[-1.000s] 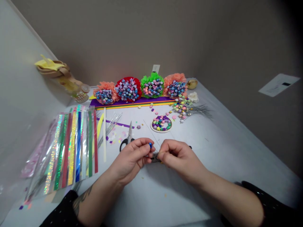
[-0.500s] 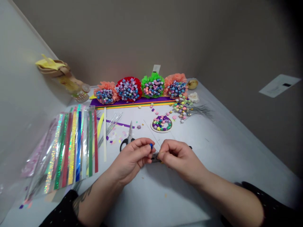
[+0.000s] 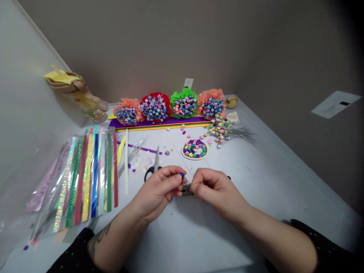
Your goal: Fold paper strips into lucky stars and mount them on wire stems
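Note:
My left hand [image 3: 159, 189] pinches a small blue paper star [image 3: 181, 176] between thumb and fingertips. My right hand [image 3: 217, 189] is close beside it, its fingertips drawn together at a small dark metal object [image 3: 187, 190] that lies mostly hidden between my hands. Whether those fingertips grip anything is hard to tell. Just beyond my left hand, a pair of black-handled scissors [image 3: 153, 168] lies on the white table [image 3: 176, 235].
A round hoop of paper stars [image 3: 195, 149] lies ahead. Crepe-paper bunches of stars [image 3: 167, 106] stand along the back, with loose stars and wire stems [image 3: 224, 131] to the right. Shiny paper strips in plastic sleeves [image 3: 91, 176] lie left.
Less of the blue star shows between my left fingers than a second ago. My hands otherwise stay in nearly the same place.

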`<state>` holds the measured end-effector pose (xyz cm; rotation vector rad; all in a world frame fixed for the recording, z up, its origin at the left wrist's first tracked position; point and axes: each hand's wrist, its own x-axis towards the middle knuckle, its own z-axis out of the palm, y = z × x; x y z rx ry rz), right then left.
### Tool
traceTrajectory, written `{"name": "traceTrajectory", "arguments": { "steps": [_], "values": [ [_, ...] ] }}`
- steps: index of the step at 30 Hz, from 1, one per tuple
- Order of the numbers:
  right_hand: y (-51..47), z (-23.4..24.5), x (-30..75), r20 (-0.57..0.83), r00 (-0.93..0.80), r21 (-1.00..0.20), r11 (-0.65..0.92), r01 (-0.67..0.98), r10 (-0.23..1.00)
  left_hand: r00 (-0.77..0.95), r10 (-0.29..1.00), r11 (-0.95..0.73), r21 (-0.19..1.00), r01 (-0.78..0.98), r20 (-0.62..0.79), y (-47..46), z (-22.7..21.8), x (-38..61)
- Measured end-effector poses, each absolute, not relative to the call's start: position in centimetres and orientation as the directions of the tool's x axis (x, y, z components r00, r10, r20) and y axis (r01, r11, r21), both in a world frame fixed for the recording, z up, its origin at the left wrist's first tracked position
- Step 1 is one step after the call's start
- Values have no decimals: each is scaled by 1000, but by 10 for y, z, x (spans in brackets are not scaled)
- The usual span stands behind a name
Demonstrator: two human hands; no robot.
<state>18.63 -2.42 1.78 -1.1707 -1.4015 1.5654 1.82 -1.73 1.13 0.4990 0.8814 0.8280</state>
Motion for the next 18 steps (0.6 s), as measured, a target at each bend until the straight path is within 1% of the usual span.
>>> {"name": "traceTrajectory", "arguments": {
  "steps": [6,8,10,11,13,15,16,17,18],
  "values": [
    [-25,19,186,-164,-334,-986,-148,75,928,328,842,526,784,-328,-428,-18,11,17],
    [-26,19,187,-167,-328,-984,-139,109,930,304,871,466,846,-260,-386,-17,12,16],
    [-27,20,187,-147,-318,-979,-92,182,937,276,904,374,916,-143,-326,-17,16,15],
    [-27,21,188,-114,-317,-972,-40,232,942,268,916,329,941,-73,-299,-16,18,14],
    [-29,23,189,6,-332,-935,124,334,943,266,925,265,963,57,-271,-15,23,12],
    [-30,25,190,152,-378,-862,310,400,913,269,931,208,964,165,-246,-13,27,11],
    [-30,26,191,205,-402,-827,377,416,892,269,936,172,962,211,-226,-12,29,10],
    [-30,26,191,234,-420,-806,417,420,877,269,943,130,959,250,-198,-12,30,9],
    [-29,26,191,234,-425,-807,419,417,874,270,949,85,955,283,-165,-11,30,9]
  ]
}}
